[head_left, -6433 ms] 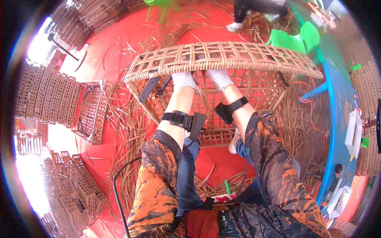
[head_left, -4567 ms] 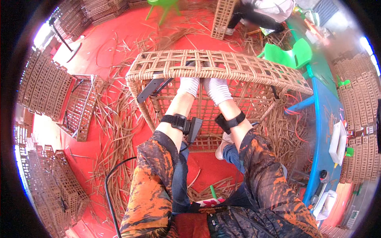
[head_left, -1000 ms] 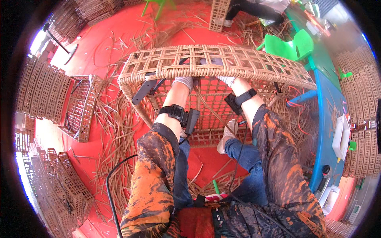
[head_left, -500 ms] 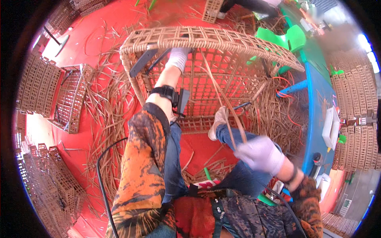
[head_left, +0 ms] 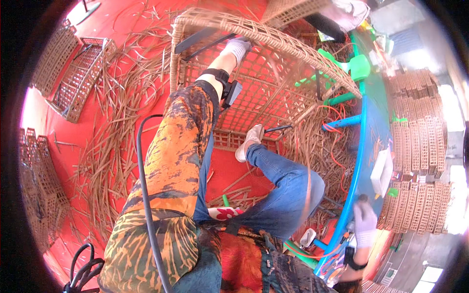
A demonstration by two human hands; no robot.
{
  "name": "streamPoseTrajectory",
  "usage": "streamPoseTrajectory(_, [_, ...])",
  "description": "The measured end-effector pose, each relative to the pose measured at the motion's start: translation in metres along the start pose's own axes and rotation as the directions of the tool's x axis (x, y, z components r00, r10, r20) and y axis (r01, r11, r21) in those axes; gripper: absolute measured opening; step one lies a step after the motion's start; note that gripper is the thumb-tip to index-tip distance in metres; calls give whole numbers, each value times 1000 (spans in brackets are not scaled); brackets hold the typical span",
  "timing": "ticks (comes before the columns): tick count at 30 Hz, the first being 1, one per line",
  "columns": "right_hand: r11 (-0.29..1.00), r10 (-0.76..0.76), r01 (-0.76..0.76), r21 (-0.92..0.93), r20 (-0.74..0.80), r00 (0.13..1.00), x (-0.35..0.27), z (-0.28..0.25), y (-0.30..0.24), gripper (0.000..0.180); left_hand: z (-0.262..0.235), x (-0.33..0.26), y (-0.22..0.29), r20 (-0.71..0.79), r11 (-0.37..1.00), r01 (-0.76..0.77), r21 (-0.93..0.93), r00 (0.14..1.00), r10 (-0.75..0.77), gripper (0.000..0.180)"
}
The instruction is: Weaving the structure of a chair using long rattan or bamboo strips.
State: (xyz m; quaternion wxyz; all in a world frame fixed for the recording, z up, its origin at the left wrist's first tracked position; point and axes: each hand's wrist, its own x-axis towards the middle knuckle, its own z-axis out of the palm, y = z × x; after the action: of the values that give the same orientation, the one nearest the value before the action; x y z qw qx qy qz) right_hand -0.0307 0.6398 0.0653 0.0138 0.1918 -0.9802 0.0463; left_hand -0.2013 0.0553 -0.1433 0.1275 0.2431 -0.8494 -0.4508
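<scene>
A large tan woven basket [head_left: 249,97], with an open lattice and a thick wrapped rim, lies tilted in front of me. My left hand [head_left: 236,50], in a white glove, reaches inside it and grips near the upper rim; its fingertips are partly hidden. Off to the right, my gloved right hand [head_left: 364,227] is closed at the edge of the blue table. A dark-ended tool [head_left: 361,199] sticks out past its fingers, slightly blurred. Near my right knee hangs a thin weaving strip [head_left: 308,195], smeared by motion and apart from the right hand.
Loose strips [head_left: 110,132] litter the red floor. Stacks of woven baskets stand at left and right [head_left: 415,146]. The blue table [head_left: 359,161] carries a white tray [head_left: 381,173]. A green chair [head_left: 359,67] and another person [head_left: 337,22] are at the far right. A black cable [head_left: 146,195] crosses my left sleeve.
My right hand has let go of the strip and moved right to the table edge, closing at the dark-ended tool. The view has turned; my left hand stays at the basket rim.
</scene>
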Motion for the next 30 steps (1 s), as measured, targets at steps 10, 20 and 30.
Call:
streamPoseTrajectory(10, [881,-402,438,179,-203,893,302,167,-276,56,2,11,-26,81,747,-440,498,882,465,23])
streamPoseTrajectory(20, [660,-706,750,37,-313,636,289,202,-342,13,-16,-17,0,62,809,-3,-587,997,48,32])
streamPoseTrajectory(30, [578,-512,464,672,-144,847,302,203,-298,25,1,-2,-13,-205,992,100,-82,972,-115,36])
